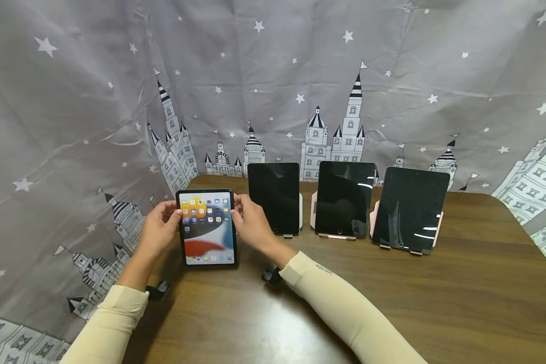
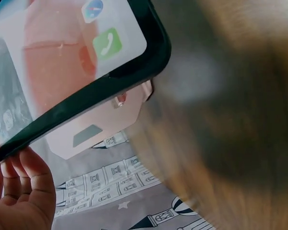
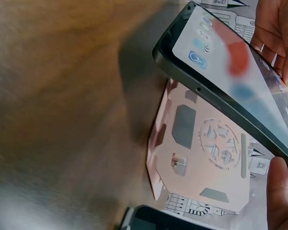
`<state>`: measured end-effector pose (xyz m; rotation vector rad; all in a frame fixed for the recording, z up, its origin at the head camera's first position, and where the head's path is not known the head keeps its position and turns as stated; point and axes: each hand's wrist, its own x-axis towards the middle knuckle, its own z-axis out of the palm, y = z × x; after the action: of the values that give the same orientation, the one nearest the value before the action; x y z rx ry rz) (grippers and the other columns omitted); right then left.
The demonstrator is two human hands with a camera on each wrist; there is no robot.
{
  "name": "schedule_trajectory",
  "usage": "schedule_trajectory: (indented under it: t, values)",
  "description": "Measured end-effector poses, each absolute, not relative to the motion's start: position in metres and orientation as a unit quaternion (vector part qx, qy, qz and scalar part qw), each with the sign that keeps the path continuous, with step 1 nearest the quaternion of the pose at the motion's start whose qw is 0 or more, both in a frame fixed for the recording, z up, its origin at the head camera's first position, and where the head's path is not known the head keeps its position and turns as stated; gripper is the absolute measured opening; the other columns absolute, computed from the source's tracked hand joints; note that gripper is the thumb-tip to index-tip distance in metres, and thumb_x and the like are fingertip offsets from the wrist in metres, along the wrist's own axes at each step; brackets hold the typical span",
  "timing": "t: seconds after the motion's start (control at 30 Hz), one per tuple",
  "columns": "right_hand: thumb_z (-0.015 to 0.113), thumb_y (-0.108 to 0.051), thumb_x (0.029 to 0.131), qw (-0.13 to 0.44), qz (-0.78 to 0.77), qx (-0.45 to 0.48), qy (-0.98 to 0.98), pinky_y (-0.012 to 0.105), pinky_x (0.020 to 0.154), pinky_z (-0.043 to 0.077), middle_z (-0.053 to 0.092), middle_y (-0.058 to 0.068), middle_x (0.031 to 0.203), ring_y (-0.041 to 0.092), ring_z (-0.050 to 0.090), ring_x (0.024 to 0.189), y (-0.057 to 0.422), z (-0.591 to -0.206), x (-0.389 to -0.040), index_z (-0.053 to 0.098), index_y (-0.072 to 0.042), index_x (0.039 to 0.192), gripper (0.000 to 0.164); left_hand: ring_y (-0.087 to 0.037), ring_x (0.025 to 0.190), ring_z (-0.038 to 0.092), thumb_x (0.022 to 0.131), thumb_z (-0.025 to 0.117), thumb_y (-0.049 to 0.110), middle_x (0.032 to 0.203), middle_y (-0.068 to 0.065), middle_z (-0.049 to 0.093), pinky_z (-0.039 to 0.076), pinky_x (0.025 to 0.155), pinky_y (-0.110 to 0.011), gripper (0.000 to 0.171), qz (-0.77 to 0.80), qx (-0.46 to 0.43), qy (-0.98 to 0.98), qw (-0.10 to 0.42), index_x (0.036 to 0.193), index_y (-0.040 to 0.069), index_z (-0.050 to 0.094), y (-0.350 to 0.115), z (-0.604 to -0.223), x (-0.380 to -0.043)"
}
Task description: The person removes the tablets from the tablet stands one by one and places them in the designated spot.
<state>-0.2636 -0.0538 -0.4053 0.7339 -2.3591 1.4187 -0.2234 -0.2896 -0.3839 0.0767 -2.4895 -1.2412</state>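
A tablet (image 1: 208, 246) with its screen lit, showing app icons over a red, blue and yellow wallpaper, stands upright between both hands at the left of the table. My left hand (image 1: 161, 225) grips its left edge, thumb at the front. On the opposite edge, my right hand (image 1: 253, 222) pinches it near the upper corner. Behind the tablet is a pink metal stand (image 3: 206, 187) with cut-out openings, seen in both wrist views but hidden in the head view. In the right wrist view the tablet's lower edge appears raised apart from the stand.
Three dark-screened tablets lean on stands to the right: a left one (image 1: 273, 199), a middle one (image 1: 344, 199) and a right one (image 1: 409, 210). They stand on a brown wooden table (image 1: 482, 283). A grey curtain (image 1: 273, 76) printed with castles and stars hangs behind.
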Motion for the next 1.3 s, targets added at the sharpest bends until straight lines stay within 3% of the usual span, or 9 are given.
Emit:
schedule_trajectory:
  t: [0.3, 0.63, 0.93, 1.3]
  values:
    - [0.062, -0.006, 0.095, 0.136, 0.48, 0.268, -0.824, 0.022, 0.063, 0.043, 0.056, 0.002, 0.086, 0.011, 0.052, 0.072, -0.05, -0.415, -0.252, 0.055, -0.002, 0.111, 0.017, -0.008, 0.078, 0.055, 0.101, 0.054, 0.005, 0.105, -0.025, 0.06, 0.052, 0.063, -0.017, 0.027, -0.448, 0.02, -0.88, 0.155, 0.123, -0.01, 0.055, -0.289, -0.389, -0.21]
    - [0.061, -0.005, 0.095, 0.11, 0.494, 0.262, -0.822, 0.021, 0.062, 0.045, 0.057, 0.001, 0.085, 0.009, 0.053, 0.071, -0.047, -0.421, -0.24, 0.055, -0.002, 0.11, 0.017, -0.018, 0.082, 0.056, 0.101, 0.053, 0.005, 0.108, -0.028, 0.06, 0.053, 0.064, -0.021, 0.029, -0.435, 0.011, -0.892, 0.122, 0.125, -0.011, 0.052, -0.291, -0.392, -0.201]
    - [0.058, -0.005, 0.095, 0.051, 0.539, 0.229, -0.809, 0.02, 0.054, 0.049, 0.06, 0.001, 0.083, 0.004, 0.056, 0.058, -0.053, -0.423, -0.231, 0.053, -0.002, 0.111, 0.017, -0.018, 0.083, 0.056, 0.102, 0.052, 0.006, 0.107, -0.027, 0.06, 0.053, 0.062, -0.025, 0.03, -0.437, 0.006, -0.895, 0.092, 0.126, -0.011, 0.05, -0.296, -0.391, -0.197]
    - [0.055, -0.004, 0.094, -0.015, 0.564, 0.198, -0.801, 0.025, 0.045, 0.051, 0.06, 0.002, 0.082, 0.008, 0.058, 0.047, -0.054, -0.427, -0.223, 0.052, -0.003, 0.108, 0.015, -0.024, 0.089, 0.057, 0.102, 0.049, 0.006, 0.111, -0.027, 0.059, 0.056, 0.07, -0.04, 0.033, -0.467, 0.017, -0.884, 0.002, 0.13, -0.012, 0.045, -0.302, -0.393, -0.191]
